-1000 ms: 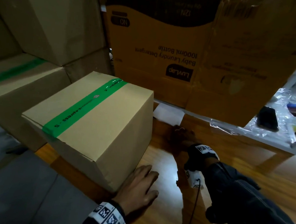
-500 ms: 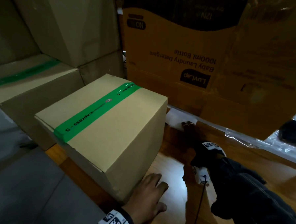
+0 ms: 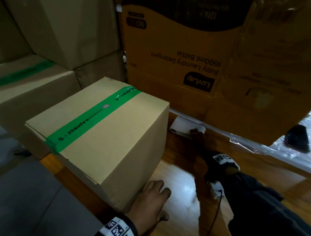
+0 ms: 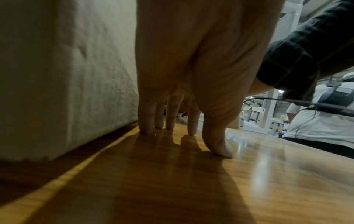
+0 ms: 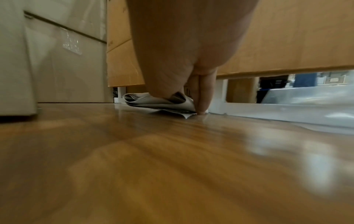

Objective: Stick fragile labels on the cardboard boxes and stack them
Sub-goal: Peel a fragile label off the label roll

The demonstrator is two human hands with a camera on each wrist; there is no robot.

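A plain cardboard box (image 3: 103, 133) sealed with green tape stands on the wooden table (image 3: 182, 218). My left hand (image 3: 150, 198) rests by the box's near right corner. In the left wrist view its straight fingertips (image 4: 147, 128) touch the table beside the box wall (image 4: 67, 75). My right hand (image 3: 198, 136) reaches to the back, where a small curled stack of white label sheets (image 3: 183, 126) lies under the big orange carton. In the right wrist view the thumb and a finger (image 5: 203, 104) pinch the stack's edge (image 5: 153, 101).
An upside-down orange detergent carton (image 3: 181, 56) walls off the back. Plain boxes (image 3: 66, 23) are stacked at the left, one with green tape (image 3: 26, 85). Crinkled plastic wrap (image 3: 293, 152) and a black object (image 3: 297, 138) lie right. A person in white (image 4: 316, 121) stands beyond.
My right hand has stretched farther back and now pinches the white sheets. The left hand stays on the table by the box. The view has shifted closer.
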